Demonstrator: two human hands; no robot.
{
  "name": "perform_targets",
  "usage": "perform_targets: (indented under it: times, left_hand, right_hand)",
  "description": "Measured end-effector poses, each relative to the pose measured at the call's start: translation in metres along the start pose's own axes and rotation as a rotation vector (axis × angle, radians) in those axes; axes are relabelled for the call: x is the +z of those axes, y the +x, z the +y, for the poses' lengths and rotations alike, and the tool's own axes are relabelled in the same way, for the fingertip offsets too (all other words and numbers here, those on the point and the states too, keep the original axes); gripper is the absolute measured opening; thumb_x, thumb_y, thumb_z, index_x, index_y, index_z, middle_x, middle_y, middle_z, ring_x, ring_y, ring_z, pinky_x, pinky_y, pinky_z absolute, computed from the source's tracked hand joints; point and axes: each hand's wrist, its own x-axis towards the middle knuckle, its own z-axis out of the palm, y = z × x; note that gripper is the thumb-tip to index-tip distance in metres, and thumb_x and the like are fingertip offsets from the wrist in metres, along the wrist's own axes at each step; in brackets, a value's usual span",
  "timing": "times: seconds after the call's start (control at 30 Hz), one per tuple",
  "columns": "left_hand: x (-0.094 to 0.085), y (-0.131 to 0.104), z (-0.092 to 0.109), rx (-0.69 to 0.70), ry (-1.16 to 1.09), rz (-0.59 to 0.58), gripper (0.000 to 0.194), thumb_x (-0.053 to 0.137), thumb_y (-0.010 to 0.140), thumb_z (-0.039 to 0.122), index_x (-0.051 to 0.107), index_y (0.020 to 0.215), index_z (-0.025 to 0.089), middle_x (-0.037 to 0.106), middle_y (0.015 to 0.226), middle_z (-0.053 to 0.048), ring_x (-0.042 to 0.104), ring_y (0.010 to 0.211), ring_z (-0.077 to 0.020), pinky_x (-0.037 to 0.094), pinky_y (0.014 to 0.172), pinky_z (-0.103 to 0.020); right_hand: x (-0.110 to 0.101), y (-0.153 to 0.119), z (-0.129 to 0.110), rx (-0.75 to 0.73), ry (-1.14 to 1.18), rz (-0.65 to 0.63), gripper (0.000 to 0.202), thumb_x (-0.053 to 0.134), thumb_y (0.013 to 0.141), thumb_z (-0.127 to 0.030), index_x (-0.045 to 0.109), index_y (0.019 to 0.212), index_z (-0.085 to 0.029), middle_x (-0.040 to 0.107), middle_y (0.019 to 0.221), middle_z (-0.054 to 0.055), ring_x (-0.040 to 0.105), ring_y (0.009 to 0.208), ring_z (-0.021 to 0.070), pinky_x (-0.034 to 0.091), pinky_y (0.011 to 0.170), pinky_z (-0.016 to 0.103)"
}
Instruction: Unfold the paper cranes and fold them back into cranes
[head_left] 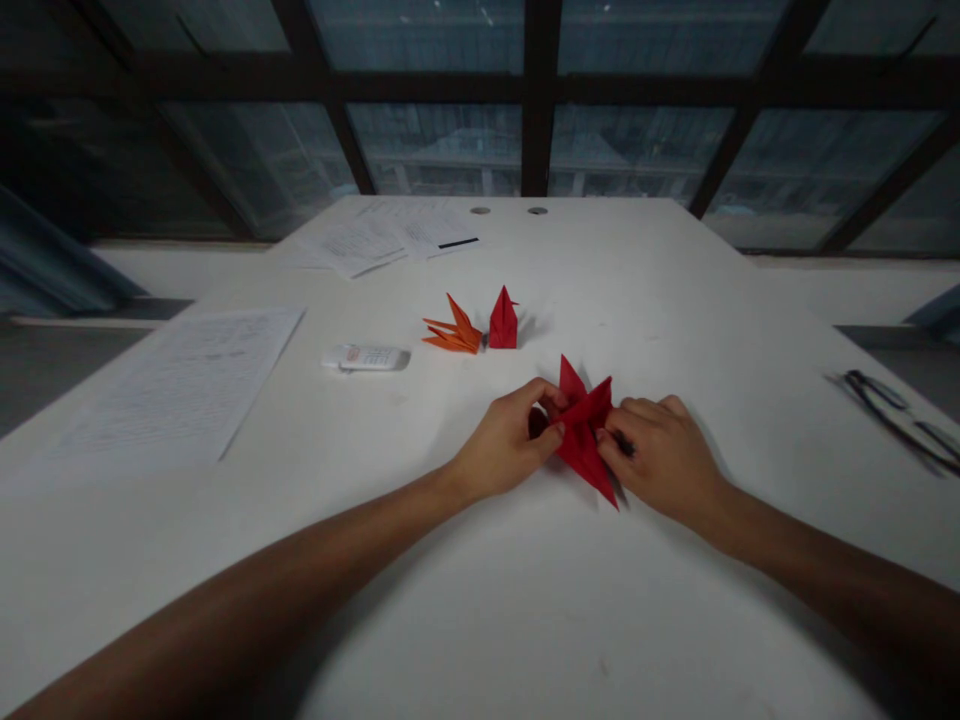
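Observation:
A large folded red paper piece point(583, 432) with several pointed flaps is held between both hands, low over the white table point(480, 620). My left hand point(514, 438) pinches its left side between thumb and fingers. On the right side, my right hand point(658, 452) grips the paper with curled fingers and thumb. Beyond the hands stands a small red folded paper figure point(503, 320), and just left of it lies an orange folded paper figure point(454, 330) with several thin points.
Left of the orange figure lies a white remote-like device point(367, 358). A written sheet point(180, 385) is at the left, and more papers point(360, 238) with a black strip point(458, 243) lie farther back. Glasses point(904, 420) rest at the right. Windows rise behind the table.

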Motion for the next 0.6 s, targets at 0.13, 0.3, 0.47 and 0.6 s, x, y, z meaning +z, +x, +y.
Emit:
perform_targets:
  times: [0.13,0.3,0.47,0.6]
  left_hand:
    - [-0.001,0.000,0.002,-0.007,0.051,-0.002,0.012,0.058,0.090,0.018,0.058,0.102,0.019,0.068,0.093,-0.001,0.057,0.064,-0.0090,0.045,0.061,-0.023]
    - [0.000,0.001,-0.003,-0.028,0.052,0.083,0.018,0.054,0.091,0.016,0.057,0.109,0.018,0.069,0.099,-0.005,0.063,0.071,-0.0127,0.048,0.062,-0.025]
    - [0.000,0.002,-0.009,-0.029,0.033,0.147,0.030,0.054,0.090,0.013,0.057,0.119,0.018,0.070,0.110,-0.008,0.066,0.076,-0.0136,0.051,0.065,-0.026]
    - [0.000,0.002,-0.011,-0.021,0.024,0.148,0.029,0.057,0.093,0.020,0.057,0.122,0.017,0.070,0.113,-0.010,0.067,0.079,-0.0147,0.054,0.068,-0.027]
  right_hand:
    - [0.001,-0.002,0.004,-0.037,0.052,0.057,0.020,0.057,0.092,-0.021,0.059,0.072,-0.021,0.063,0.071,0.001,0.057,0.068,0.0180,0.034,0.076,0.037]
    - [0.003,-0.002,0.008,-0.028,0.194,0.201,0.021,0.054,0.096,-0.023,0.060,0.076,-0.022,0.064,0.074,0.003,0.058,0.067,0.0182,0.041,0.070,0.034]
    - [0.002,-0.001,0.012,0.153,0.394,0.255,0.023,0.055,0.098,-0.029,0.059,0.076,-0.023,0.061,0.070,0.000,0.056,0.062,0.0161,0.040,0.059,0.030]
    - [0.001,-0.002,0.014,0.221,0.475,0.253,0.020,0.054,0.098,-0.030,0.059,0.079,-0.023,0.062,0.066,-0.002,0.057,0.059,0.0148,0.041,0.059,0.028]
